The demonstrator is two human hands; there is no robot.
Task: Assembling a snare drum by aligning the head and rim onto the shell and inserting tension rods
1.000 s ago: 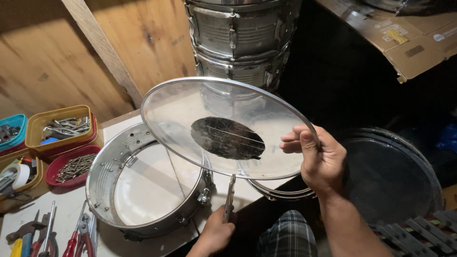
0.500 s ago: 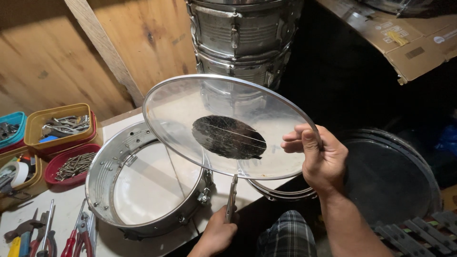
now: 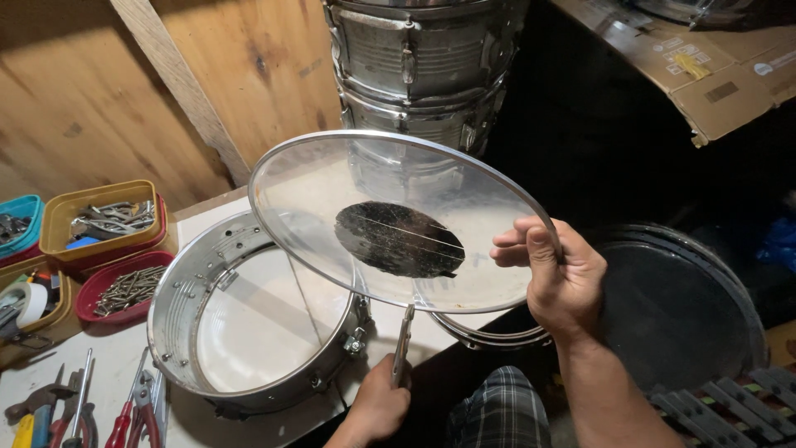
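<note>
Clear drumhead (image 3: 398, 220) w/ black centre patch was pinched at rim by right hand (image 3: 557, 278), tilted over snare shell (image 3: 249, 315); left hand (image 3: 377, 406) gripped pliers (image 3: 403, 344).

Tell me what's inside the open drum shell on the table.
The shell shows only its pale bottom head and bare inner wall. Its right part is veiled by the clear drumhead the right hand holds up.

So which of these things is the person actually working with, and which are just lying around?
In use:
drumhead, held at its rim by the right hand
metal tool, in the left hand
open snare shell

Lying about:
trays of screws
pliers
stacked drums
cardboard box
</note>
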